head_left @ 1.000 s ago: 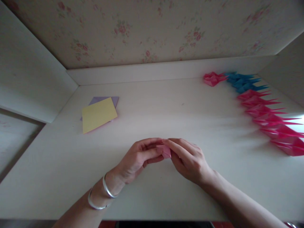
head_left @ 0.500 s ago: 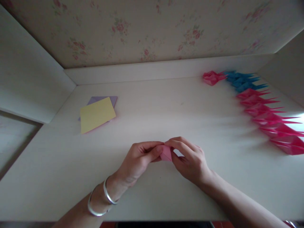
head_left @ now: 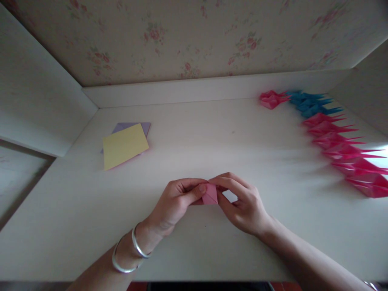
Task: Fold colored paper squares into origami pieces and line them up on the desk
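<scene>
Paper (head_left: 209, 195), pink and folded, clamped at six o'clock between left hand (head_left: 177, 202) and right hand (head_left: 244, 202), likely to steady creases. Toward ten, yellow sheet (head_left: 125, 147) over purple sheet (head_left: 146, 127), perhaps for easy reach. From three round to one, folded pieces (head_left: 357, 166) lined up, apparently sparing counter (head_left: 188, 145).

Dim — glare at the right edge
</scene>
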`<state>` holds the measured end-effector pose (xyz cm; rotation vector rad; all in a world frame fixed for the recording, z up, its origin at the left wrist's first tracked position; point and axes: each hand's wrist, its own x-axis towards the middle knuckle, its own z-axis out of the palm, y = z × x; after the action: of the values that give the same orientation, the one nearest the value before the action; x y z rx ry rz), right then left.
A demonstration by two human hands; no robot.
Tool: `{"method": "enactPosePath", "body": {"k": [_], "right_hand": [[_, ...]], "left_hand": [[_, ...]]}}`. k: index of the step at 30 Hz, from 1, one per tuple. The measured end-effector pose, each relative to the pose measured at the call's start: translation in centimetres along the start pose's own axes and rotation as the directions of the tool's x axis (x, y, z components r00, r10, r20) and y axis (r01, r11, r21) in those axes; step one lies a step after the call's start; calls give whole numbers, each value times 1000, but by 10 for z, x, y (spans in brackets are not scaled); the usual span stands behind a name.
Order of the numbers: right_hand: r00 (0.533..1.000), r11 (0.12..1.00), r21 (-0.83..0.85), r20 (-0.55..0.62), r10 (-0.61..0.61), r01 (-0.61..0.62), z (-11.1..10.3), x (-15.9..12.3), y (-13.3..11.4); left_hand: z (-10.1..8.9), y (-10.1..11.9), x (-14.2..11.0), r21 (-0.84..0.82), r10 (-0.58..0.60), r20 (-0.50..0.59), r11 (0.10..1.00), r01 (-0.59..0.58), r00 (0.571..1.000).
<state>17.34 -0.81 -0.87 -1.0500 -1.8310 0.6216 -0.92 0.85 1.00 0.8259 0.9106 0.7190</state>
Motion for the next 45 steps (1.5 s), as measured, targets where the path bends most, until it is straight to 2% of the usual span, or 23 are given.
{"method": "enactPosePath", "body": {"k": [7, 13, 17, 20, 23, 27, 33, 36, 40, 42, 45], "right_hand": [[994, 999, -40, -105, -20, 16, 4, -2, 2], [978, 985, -124, -153, -139, 120, 3, -4, 6], [968, 972, -132, -132, -211, 194, 2, -1, 6], [968, 971, -131, -127, -218, 202, 3, -2, 5], [977, 978, -96, -85, -194, 186, 4, -3, 2], [988, 988, 20, -30, -150, 150, -1, -2, -4], [999, 981, 189, 20, -46, 41, -7, 1, -8], [996, 963, 255, 59, 71, -84, -4, -1, -6], [958, 913, 292, 50, 281, -283, 1, -1, -1], [956, 908, 308, 28, 290, -285, 2, 0, 0], [969, 922, 308, 1, 246, -234, 1, 3, -1]], "left_hand": [[-2, 0, 1, -2, -47, -51, 999, 47, 998], [-4, 1, 1, -55, -138, 16, 989, 138, 990], [-4, 0, 2, -136, -89, 41, 986, 94, 995], [-3, 1, 2, -105, -42, 17, 994, 44, 999], [0, 5, 1, 66, 66, -8, 996, -65, 998], [-1, 7, -1, 326, 222, -14, 923, -206, 975], [-6, 6, -5, 472, 259, -49, 857, -206, 965], [-5, 6, -5, 523, 270, -49, 827, -206, 962], [-4, 1, -5, 514, 348, -66, 815, -267, 935], [-4, -2, -5, 438, 351, -74, 852, -285, 934], [-3, -3, -4, 306, 299, -117, 918, -252, 947]]}}
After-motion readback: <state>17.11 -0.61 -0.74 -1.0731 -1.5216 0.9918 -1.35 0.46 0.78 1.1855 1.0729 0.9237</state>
